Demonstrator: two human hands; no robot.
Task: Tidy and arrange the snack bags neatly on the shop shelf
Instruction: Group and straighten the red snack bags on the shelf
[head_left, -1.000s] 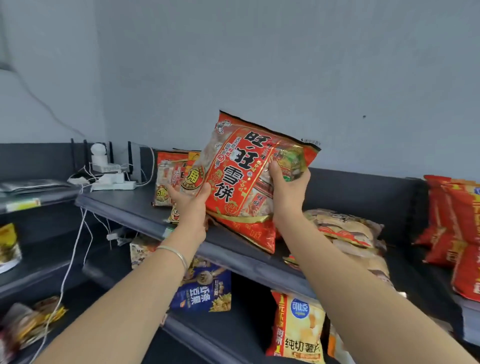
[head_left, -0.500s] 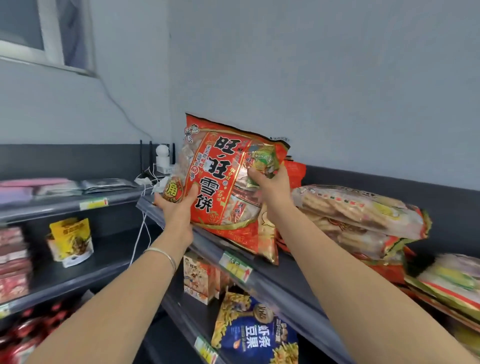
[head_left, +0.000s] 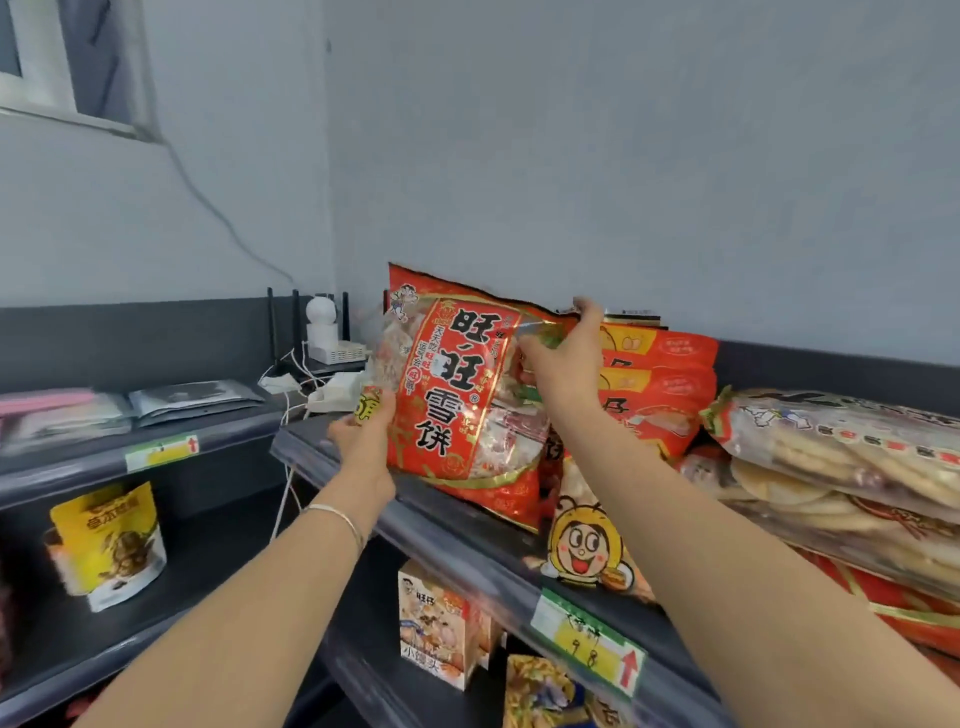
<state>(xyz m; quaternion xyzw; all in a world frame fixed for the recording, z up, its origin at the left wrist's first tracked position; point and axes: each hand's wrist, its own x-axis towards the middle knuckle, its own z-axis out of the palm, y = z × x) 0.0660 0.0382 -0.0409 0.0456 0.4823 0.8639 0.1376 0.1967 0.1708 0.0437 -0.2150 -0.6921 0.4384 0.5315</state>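
Red snack bag (head_left: 457, 395) is held upright, slightly tilted, on the top shelf (head_left: 467, 551). Its lower edge is down at the shelf board; whether it rests there cannot be told. The lower left edge is held by the left grip (head_left: 363, 447), thumb laid on the front. The upper right corner is pinched by the right grip (head_left: 563, 364).

Just behind the right grip, orange-red bags (head_left: 660, 395) are stood against the wall. Below it, a bee-face bag (head_left: 582, 545) is laid at the shelf front, with a price tag (head_left: 587, 639) fixed on the lip. Further right, clear cracker bags (head_left: 841, 457) are stacked flat. Beyond the left grip, white devices (head_left: 327, 332) with cables are seen in the corner.
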